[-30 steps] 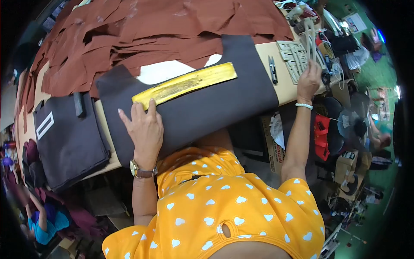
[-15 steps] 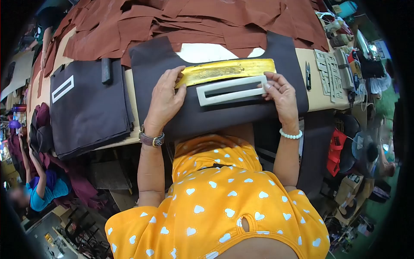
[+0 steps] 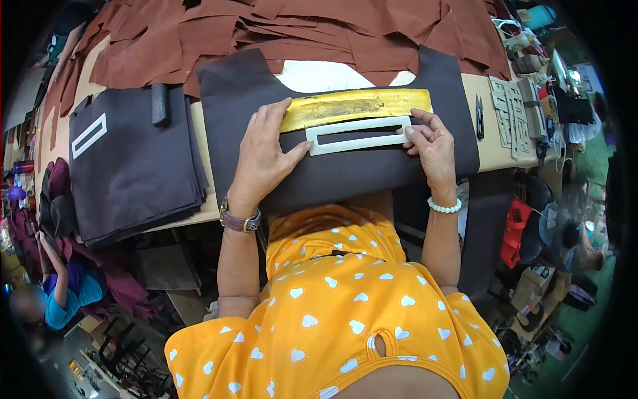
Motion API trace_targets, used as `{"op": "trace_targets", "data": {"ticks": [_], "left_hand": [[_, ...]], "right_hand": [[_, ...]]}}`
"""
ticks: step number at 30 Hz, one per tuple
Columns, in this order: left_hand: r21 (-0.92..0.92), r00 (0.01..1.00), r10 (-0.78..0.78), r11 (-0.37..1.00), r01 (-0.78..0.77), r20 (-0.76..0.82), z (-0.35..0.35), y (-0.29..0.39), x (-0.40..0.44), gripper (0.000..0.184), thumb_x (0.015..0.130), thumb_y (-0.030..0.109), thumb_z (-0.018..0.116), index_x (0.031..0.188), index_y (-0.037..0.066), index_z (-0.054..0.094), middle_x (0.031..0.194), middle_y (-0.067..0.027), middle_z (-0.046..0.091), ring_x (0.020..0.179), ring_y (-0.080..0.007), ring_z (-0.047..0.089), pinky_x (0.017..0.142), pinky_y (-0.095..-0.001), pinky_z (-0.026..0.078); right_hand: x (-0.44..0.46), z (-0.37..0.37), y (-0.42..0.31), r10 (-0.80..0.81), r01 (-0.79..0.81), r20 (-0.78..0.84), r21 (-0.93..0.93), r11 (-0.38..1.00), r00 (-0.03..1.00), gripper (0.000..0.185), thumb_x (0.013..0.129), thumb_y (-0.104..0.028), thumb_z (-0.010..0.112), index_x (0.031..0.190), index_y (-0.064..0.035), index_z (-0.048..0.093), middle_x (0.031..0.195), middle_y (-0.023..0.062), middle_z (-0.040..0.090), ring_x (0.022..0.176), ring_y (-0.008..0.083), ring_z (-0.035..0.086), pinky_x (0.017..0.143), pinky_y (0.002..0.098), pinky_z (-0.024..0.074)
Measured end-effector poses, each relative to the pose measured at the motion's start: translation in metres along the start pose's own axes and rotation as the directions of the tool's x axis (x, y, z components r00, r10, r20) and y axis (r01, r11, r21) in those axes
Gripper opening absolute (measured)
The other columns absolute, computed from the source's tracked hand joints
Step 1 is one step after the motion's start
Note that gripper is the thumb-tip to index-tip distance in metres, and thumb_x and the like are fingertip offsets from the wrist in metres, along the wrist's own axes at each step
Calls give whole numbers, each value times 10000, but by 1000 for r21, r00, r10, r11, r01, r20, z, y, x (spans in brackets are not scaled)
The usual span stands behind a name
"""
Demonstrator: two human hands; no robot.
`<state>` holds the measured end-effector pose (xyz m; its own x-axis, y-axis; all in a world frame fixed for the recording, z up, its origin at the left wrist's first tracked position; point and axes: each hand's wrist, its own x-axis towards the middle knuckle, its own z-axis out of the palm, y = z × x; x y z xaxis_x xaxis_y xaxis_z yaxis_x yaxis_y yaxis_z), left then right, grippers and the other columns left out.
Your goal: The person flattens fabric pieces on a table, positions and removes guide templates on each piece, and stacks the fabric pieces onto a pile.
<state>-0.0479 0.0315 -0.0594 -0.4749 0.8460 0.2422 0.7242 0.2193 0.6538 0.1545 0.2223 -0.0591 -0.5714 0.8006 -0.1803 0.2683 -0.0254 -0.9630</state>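
A dark cloth piece [image 3: 345, 169] lies on the table in front of me. Across it rests a yellow strip [image 3: 359, 108], and just below that is a white rectangular frame [image 3: 359, 141] with a long slot. My left hand [image 3: 264, 156] has its fingertips on the strip's left end and its thumb, spread apart, at the frame's left end. With fingers and thumb, my right hand [image 3: 433, 143] pinches the frame's right end, close to the strip's right end.
A dark cloth stack [image 3: 136, 166] at left bears a dark block [image 3: 160, 105] and a white outline [image 3: 89, 135]. Brown cloth [image 3: 299, 33] covers the back. Snips [image 3: 479, 118] and beige templates [image 3: 508, 116] lie right. A co-worker [image 3: 73, 289] is at lower left.
My right hand has brought the white frame from the right side to just below the yellow strip. My left hand's thumb has come to the frame's left end. The view has shifted.
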Motion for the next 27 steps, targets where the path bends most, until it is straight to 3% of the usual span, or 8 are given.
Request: {"op": "trace_targets", "data": {"ticks": [5,8,13,27], "left_hand": [[39,1000,-26,999,26,-7,1,4,-1,601,699,143,723,1223,-2,467,1045,-133,520,992,-277,512,886,-346,425],[37,999,-42,998,42,-1,1,6,-1,602,700,140,720,1227,2,464,1056,-133,519,997,-280,512,891,-354,423],[40,999,-50,998,49,14,1,6,-1,611,699,129,718,1240,15,458,1078,-133,518,1007,-283,514,901,-359,419],[30,1000,-30,999,30,0,2,6,-2,601,690,79,709,1237,20,469,1100,-135,513,1033,-279,512,921,-352,414]], "right_hand": [[-3,4,-3,2,-2,-41,-2,1000,999,341,829,-26,573,1148,69,498,804,80,662,639,68,564,568,185,451],[-8,9,-5,-260,193,-169,-335,922,951,329,806,-11,592,1117,73,524,749,49,638,626,73,554,580,203,453],[-5,7,5,-189,146,-185,-222,964,964,341,767,-2,635,1089,68,549,727,43,623,617,64,534,590,214,455],[-6,15,2,-201,142,-282,-217,966,938,363,751,17,634,1092,87,535,759,67,644,629,66,551,593,207,462]]}}
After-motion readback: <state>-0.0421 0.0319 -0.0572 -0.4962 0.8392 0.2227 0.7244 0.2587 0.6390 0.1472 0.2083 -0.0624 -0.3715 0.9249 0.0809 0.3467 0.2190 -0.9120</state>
